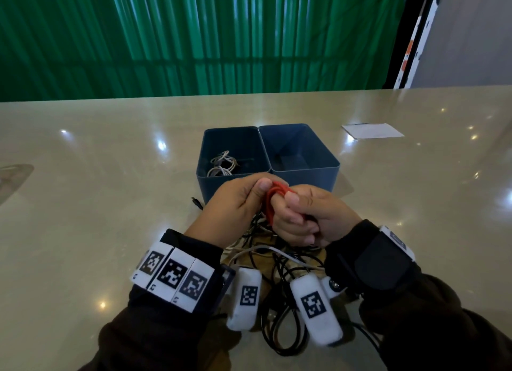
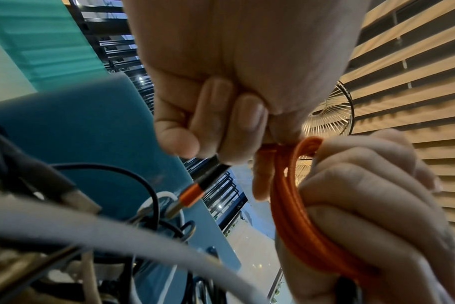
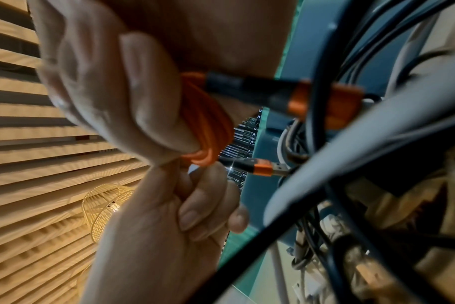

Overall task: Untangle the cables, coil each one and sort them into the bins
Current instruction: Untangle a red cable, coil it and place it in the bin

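Both hands meet over a coiled orange cable [image 1: 273, 201] just in front of the bins. My right hand [image 1: 302, 218] grips the coil [image 2: 291, 216] in its curled fingers, with the loops [image 3: 208, 123] wrapped round them. My left hand [image 1: 243, 198] pinches the cable's end, and the orange-and-black USB plug [image 2: 195, 191] sticks out below its fingers. A second plug [image 3: 325, 100] of the same colours shows in the right wrist view. A tangle of black and white cables [image 1: 277, 262] lies on the table [image 1: 97, 204] under my wrists.
Two dark blue bins stand side by side behind my hands: the left bin [image 1: 206, 160] holds coiled white cables [image 1: 221, 164], the right bin [image 1: 329, 160] shows nothing inside. A white paper [image 1: 372, 130] lies at the far right. A black plug [image 1: 197, 203] lies beside the left bin.
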The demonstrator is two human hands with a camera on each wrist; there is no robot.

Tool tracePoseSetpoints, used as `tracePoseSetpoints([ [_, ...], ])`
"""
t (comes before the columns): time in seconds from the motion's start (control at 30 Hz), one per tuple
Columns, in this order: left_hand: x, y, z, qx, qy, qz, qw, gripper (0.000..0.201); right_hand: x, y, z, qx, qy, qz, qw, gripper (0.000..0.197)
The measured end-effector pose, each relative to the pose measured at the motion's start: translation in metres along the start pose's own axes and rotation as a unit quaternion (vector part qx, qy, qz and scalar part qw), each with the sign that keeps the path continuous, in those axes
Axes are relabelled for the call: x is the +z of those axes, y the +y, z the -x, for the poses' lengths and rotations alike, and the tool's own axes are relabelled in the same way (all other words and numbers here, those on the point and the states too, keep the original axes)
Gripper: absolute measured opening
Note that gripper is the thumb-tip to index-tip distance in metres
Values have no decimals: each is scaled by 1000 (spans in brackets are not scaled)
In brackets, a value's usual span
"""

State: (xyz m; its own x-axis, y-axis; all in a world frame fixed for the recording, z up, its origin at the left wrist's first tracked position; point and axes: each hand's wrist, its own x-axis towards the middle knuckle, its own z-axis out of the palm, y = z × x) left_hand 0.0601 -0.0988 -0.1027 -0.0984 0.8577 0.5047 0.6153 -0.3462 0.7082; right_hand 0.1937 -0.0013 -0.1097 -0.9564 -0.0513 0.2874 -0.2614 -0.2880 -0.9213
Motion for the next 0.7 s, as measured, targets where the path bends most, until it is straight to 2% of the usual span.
tracePoseSetpoints([
  [0.1,0,6,0,-29,-41,-2,999,27,-2,0,-2,-25,8,-22,999,35],
  [0.2,0,7,2,-63,-64,63,994,26,-4,1,-2,-40,20,-39,998,36],
  [0.37,-2,5,1,-84,-116,59,988,44,-7,4,-2,-46,45,-58,996,44],
  [0.47,-2,2,1,-107,-115,102,982,54,-8,4,-2,-53,27,-91,994,42],
  [0.57,2,4,2,-79,-109,134,982,34,-9,4,-2,-54,7,-107,993,40],
  [0.7,7,-2,0,-50,-92,48,993,22,-10,4,-2,-65,11,-92,994,43],
])
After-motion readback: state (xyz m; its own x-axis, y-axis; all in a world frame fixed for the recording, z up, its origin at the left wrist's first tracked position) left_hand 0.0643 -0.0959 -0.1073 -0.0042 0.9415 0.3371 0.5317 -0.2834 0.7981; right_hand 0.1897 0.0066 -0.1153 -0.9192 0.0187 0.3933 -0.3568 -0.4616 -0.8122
